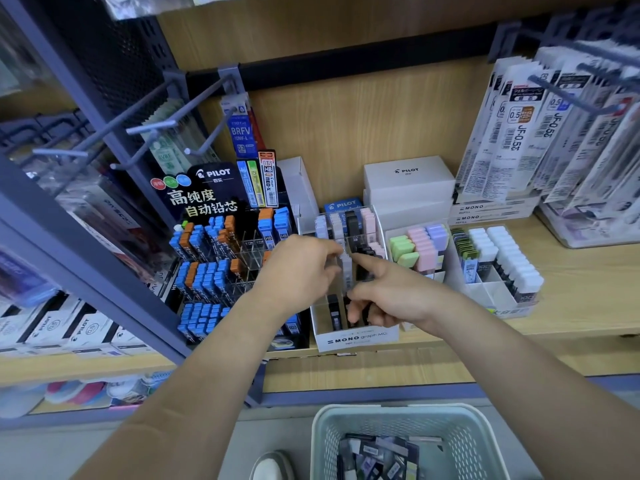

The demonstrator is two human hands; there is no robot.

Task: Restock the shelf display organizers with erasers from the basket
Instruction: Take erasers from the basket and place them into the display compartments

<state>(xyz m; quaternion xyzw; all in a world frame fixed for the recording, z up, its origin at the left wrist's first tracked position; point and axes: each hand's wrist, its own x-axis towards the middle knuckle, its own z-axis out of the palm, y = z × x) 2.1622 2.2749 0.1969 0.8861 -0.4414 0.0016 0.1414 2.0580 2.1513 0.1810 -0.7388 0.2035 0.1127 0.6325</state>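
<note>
A white MONO display organizer [356, 339] stands on the wooden shelf, its tiers holding slim white, black and pastel cases. My left hand [299, 268] reaches over its middle tier and pinches a white case [346, 268] between thumb and fingertips. My right hand [384, 299] is just to the right, index finger pointing at the black cases [363, 268], its other fingers curled round dark cases low in the organizer. A pale green basket [322, 441] sits on the floor below, with several dark packaged items [377, 459] inside.
A black PILOT lead display [214, 244] with blue and orange cases stands left of the organizer. Pastel erasers [415, 244] and a white box of refills [498, 265] sit to the right. Metal peg hooks [152, 128] jut out upper left; hanging refill packs [530, 133] fill the upper right.
</note>
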